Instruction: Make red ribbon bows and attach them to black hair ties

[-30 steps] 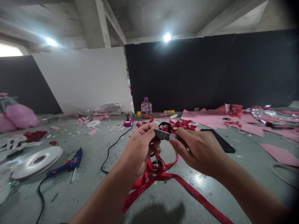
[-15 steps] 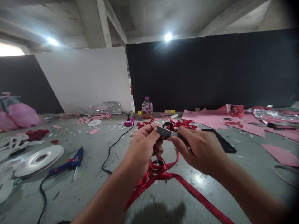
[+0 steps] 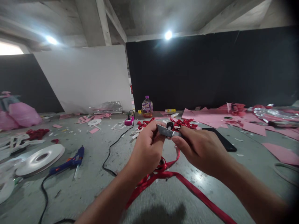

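Observation:
My right hand (image 3: 201,146) is closed on the handle end of a flat metal blade (image 3: 164,130), which points left toward my other hand. Fingers curled, my left hand (image 3: 148,146) is closed around a small black piece (image 3: 170,125) that shows just behind the blade; most of that piece is hidden by fingers and blade. Below both hands, loops of red ribbon (image 3: 196,193) lie on the grey surface, one long strand running to the lower right. Red ribbon bows (image 3: 187,123) lie behind the hands.
At the left are a blue glue gun (image 3: 67,163) with a cord and a white ribbon spool (image 3: 40,160). Toward the back stand a bottle (image 3: 147,107) and a pink plug adapter (image 3: 129,120). A black tablet-like slab (image 3: 220,140) and pink paper (image 3: 280,152) lie right.
My left hand has turned and its fingers have curled in more, covering more of the black piece. The blade now tilts down to the right across it.

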Demonstrator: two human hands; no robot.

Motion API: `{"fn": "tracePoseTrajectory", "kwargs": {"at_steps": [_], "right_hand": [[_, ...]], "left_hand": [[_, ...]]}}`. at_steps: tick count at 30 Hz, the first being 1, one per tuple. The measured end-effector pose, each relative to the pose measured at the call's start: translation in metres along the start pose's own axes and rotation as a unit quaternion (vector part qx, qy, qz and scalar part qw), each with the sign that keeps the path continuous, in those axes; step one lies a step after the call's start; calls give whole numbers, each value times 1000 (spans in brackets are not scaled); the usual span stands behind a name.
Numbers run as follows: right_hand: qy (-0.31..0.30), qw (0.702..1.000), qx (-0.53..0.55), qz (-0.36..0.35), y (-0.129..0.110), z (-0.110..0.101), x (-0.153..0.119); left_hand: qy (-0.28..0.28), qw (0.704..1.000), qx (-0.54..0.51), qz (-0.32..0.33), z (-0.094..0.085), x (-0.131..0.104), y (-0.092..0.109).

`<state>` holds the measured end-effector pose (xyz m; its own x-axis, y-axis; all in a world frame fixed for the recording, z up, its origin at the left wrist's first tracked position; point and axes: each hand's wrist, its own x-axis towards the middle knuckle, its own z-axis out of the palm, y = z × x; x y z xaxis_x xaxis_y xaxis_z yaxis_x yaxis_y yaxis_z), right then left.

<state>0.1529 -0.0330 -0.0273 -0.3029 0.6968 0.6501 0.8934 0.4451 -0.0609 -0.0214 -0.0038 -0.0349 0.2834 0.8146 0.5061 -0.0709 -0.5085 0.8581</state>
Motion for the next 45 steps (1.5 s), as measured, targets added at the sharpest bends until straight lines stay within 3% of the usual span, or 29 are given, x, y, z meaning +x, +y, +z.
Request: {"fn": "tracePoseTrajectory", "kwargs": {"at_steps": [7, 13, 25, 36, 39, 42, 45], "right_hand": [[-15, 999, 1, 30, 5, -3, 2], [-48, 997, 46, 30, 2, -1, 3], [-99, 982, 150, 60, 2, -8, 4], [-104, 971, 208, 47, 8, -10, 7], [-123, 940, 310, 64, 10, -6, 7], [-188, 852, 475, 115, 11, -1, 5], [-233, 775, 566, 158, 10, 5, 0]], "left_hand": [[-32, 999, -37, -13, -7, 4, -3], [-23, 998, -46, 33, 0, 2, -10], [-54, 991, -111, 55, 4, 2, -9], [-51, 987, -153, -3, -1, 4, -14], [-57, 979, -188, -47, 1, 3, -11], [-71, 968, -230, -76, 2, 2, -7], [-82, 960, -253, -86, 2, 1, -2]]}}
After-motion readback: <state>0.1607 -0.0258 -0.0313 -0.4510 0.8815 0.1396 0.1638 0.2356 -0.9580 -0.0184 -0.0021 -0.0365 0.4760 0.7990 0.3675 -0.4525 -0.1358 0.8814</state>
